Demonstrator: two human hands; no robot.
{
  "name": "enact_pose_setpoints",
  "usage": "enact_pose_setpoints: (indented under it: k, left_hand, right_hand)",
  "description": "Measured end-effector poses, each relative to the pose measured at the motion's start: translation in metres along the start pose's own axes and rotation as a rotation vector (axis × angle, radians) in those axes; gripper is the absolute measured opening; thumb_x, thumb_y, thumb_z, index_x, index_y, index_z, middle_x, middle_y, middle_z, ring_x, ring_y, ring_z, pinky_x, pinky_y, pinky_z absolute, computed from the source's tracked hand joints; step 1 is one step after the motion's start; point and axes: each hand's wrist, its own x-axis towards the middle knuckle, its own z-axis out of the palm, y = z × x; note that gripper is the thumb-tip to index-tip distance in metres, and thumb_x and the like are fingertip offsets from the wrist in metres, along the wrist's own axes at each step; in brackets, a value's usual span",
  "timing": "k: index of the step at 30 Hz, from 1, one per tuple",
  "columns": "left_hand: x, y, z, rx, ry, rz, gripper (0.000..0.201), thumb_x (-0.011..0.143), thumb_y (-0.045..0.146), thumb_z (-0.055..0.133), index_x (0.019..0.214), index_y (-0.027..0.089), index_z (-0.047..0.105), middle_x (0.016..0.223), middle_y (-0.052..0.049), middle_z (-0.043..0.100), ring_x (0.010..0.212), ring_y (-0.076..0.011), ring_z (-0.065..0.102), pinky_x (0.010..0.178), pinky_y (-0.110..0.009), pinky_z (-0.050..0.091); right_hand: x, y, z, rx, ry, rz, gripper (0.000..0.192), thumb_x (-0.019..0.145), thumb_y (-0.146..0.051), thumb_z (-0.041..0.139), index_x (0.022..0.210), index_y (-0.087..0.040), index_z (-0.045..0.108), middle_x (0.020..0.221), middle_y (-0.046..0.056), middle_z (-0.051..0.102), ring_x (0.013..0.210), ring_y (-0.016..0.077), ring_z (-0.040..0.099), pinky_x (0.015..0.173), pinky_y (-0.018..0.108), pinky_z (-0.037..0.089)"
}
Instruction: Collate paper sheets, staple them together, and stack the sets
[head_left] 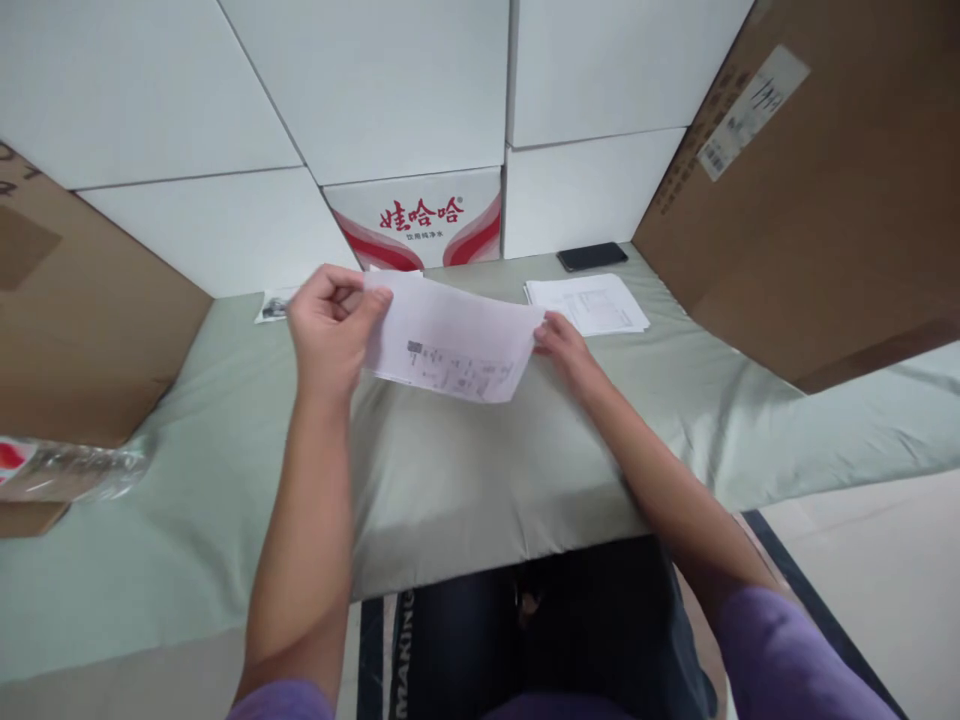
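Observation:
A printed sheet of paper (450,325) is held up above the cloth-covered table, tilted, with a small dark square code and rows of print along its lower part. My left hand (330,315) pinches its left end between thumb and fingers. At the opposite end, my right hand (564,345) grips the edge with its fingertips. Another white paper edge shows behind the sheet's upper left; whether it is in my hand or on the table, I cannot tell. Beyond my right hand lies a stack of printed papers (592,303).
A black phone (592,257) lies behind the stack. White boxes (420,220) wall off the back; cardboard boxes stand left (82,300) and right (817,200). A clear plastic bottle (82,472) lies at left. A small printed packet (273,305) rests behind my left hand.

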Motion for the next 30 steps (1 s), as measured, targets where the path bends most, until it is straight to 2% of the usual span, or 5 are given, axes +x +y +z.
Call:
enact_pose_setpoints:
  k: [4,9,12,19,30]
  left_hand:
    - [-0.037,-0.020,0.017,0.040,0.058,-0.149,0.034,0.072,0.040,0.084,0.079,0.021,0.058,0.068,0.005,0.053,0.056,-0.0071,0.046,0.053,-0.021,0.038]
    - [-0.078,-0.055,0.028,0.197,0.111,-0.275,0.035,0.085,0.055,0.068,0.093,0.025,0.052,0.073,0.004,0.055,0.065,-0.0104,0.059,0.059,-0.023,0.047]
    - [-0.088,-0.065,0.026,0.100,-0.016,-0.385,0.045,0.082,0.057,0.070,0.110,0.027,0.051,0.079,0.002,0.065,0.071,-0.0140,0.067,0.062,-0.024,0.051]
    - [-0.094,-0.085,0.015,-0.097,-0.210,-0.435,0.052,0.072,0.049,0.083,0.111,0.019,0.065,0.111,-0.011,0.077,0.103,-0.0247,0.073,0.095,-0.038,0.057]
    - [-0.095,-0.094,0.011,-0.008,-0.372,-0.478,0.055,0.072,0.056,0.081,0.108,0.016,0.073,0.112,-0.015,0.077,0.108,-0.0292,0.072,0.100,-0.043,0.056]
  right_hand:
    - [0.000,0.024,-0.020,0.268,-0.437,0.307,0.064,0.072,-0.061,0.078,0.118,-0.020,0.064,0.115,0.012,0.070,0.114,0.0302,0.065,0.099,0.046,0.052]
    - [-0.010,0.027,-0.011,0.266,-0.228,0.286,0.060,0.070,-0.056,0.084,0.115,-0.020,0.067,0.116,0.011,0.072,0.109,0.0292,0.068,0.099,0.047,0.055]
    - [-0.008,0.026,-0.014,0.214,-0.159,0.254,0.058,0.073,-0.059,0.080,0.113,-0.019,0.068,0.114,0.011,0.073,0.106,0.0284,0.069,0.097,0.045,0.056]
    - [-0.009,0.020,-0.017,0.096,-0.177,0.183,0.051,0.076,-0.053,0.079,0.111,-0.017,0.071,0.114,0.011,0.073,0.106,0.0278,0.069,0.099,0.045,0.053]
    - [-0.005,0.051,-0.017,0.065,-0.142,0.166,0.035,0.066,-0.034,0.071,0.098,-0.020,0.068,0.098,0.006,0.071,0.100,0.0267,0.065,0.095,0.042,0.051]
